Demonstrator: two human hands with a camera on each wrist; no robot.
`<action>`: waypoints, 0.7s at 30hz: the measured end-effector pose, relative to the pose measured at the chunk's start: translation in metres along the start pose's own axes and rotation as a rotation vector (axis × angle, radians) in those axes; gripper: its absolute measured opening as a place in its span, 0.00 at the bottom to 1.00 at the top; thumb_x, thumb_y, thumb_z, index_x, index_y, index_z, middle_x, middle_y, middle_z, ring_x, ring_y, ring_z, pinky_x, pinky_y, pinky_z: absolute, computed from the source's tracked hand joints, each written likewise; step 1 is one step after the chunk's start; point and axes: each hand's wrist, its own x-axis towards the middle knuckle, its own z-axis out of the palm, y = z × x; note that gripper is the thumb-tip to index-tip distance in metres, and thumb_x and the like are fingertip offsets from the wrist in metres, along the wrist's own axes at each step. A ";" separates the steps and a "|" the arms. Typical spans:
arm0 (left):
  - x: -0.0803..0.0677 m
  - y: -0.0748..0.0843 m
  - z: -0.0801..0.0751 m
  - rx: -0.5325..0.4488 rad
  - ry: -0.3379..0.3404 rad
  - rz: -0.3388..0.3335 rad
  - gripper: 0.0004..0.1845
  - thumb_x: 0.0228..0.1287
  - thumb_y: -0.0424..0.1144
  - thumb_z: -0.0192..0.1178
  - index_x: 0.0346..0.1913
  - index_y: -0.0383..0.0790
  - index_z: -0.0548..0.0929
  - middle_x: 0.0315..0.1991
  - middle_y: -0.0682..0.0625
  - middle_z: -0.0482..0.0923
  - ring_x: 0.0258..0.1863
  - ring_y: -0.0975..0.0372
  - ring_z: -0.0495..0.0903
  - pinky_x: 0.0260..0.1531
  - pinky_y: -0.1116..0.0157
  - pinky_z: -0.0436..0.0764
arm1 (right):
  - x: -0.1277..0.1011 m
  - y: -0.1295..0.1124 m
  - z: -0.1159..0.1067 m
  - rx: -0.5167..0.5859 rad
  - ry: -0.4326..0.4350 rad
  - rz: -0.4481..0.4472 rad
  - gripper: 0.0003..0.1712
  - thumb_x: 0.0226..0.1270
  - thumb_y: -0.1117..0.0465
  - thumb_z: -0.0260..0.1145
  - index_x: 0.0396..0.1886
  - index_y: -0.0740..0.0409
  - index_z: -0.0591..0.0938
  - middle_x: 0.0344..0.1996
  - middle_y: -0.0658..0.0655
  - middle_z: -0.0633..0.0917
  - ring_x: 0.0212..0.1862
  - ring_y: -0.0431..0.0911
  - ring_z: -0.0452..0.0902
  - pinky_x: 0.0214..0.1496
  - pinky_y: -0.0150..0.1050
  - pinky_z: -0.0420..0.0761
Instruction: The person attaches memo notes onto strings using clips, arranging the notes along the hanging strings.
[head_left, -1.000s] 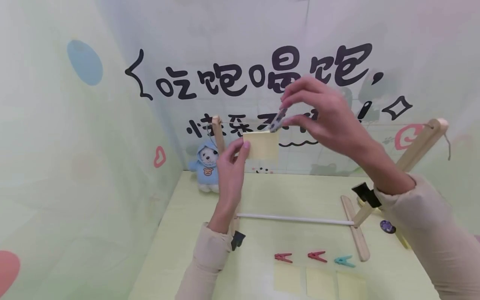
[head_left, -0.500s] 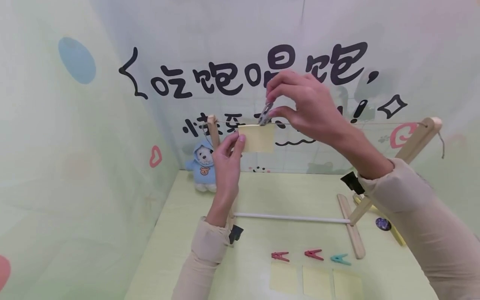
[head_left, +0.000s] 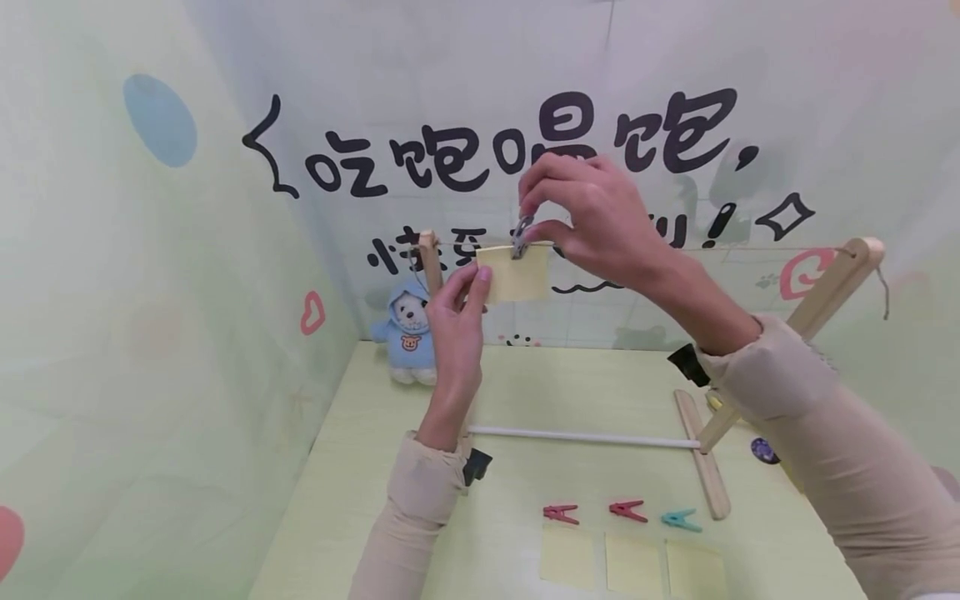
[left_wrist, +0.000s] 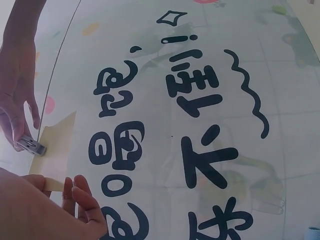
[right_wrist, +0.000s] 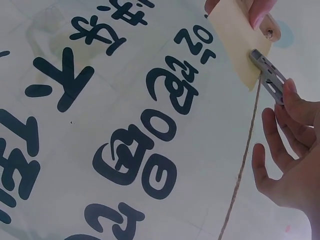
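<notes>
A pale yellow paper square [head_left: 517, 279] lies against the thin string [head_left: 750, 249] of a wooden stand. My left hand [head_left: 456, 329] pinches the paper's left side between thumb and fingers. Above it, my right hand [head_left: 592, 208] holds a grey clothespin [head_left: 522, 236] by thumb and fingertips. In the right wrist view the clothespin [right_wrist: 268, 75] has its tip over the paper [right_wrist: 242, 42], right where the string [right_wrist: 245, 165] meets it. The left wrist view also has the clothespin [left_wrist: 32, 145] on the paper's upper edge.
The stand's right post [head_left: 836, 287] rises beside my right forearm, and a white rod [head_left: 585, 436] joins its feet. Two red clothespins [head_left: 628, 510] and a teal one [head_left: 681, 520] lie above several yellow paper squares [head_left: 633, 565]. A blue-hooded plush toy [head_left: 410, 337] sits back left.
My left hand has raised the paper to the string. My right hand has moved left and brought the clothespin down over the paper's top edge.
</notes>
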 end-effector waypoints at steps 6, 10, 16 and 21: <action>0.000 -0.002 0.001 -0.002 -0.005 -0.001 0.12 0.73 0.41 0.60 0.51 0.38 0.86 0.34 0.59 0.76 0.33 0.63 0.73 0.36 0.71 0.74 | 0.000 0.000 0.008 0.030 -0.007 -0.004 0.10 0.53 0.66 0.79 0.33 0.63 0.87 0.41 0.55 0.86 0.47 0.48 0.81 0.46 0.40 0.64; 0.000 -0.003 0.001 0.000 -0.001 0.005 0.11 0.74 0.41 0.59 0.50 0.38 0.85 0.31 0.58 0.74 0.32 0.62 0.72 0.35 0.72 0.73 | 0.000 0.000 0.011 0.062 -0.021 0.010 0.10 0.53 0.64 0.79 0.33 0.63 0.87 0.42 0.54 0.85 0.49 0.48 0.81 0.50 0.42 0.67; -0.001 -0.003 0.001 -0.031 -0.008 0.011 0.11 0.75 0.41 0.58 0.50 0.38 0.84 0.31 0.58 0.73 0.31 0.62 0.72 0.35 0.72 0.73 | 0.001 -0.002 0.013 0.082 -0.053 0.034 0.11 0.54 0.63 0.79 0.35 0.62 0.87 0.44 0.54 0.85 0.50 0.48 0.81 0.51 0.44 0.68; -0.001 -0.004 0.000 -0.030 -0.018 0.012 0.11 0.76 0.41 0.57 0.51 0.38 0.83 0.32 0.59 0.72 0.32 0.66 0.72 0.37 0.71 0.73 | 0.001 -0.002 0.011 0.085 -0.103 0.063 0.12 0.56 0.61 0.79 0.38 0.61 0.88 0.46 0.55 0.84 0.52 0.50 0.80 0.52 0.46 0.71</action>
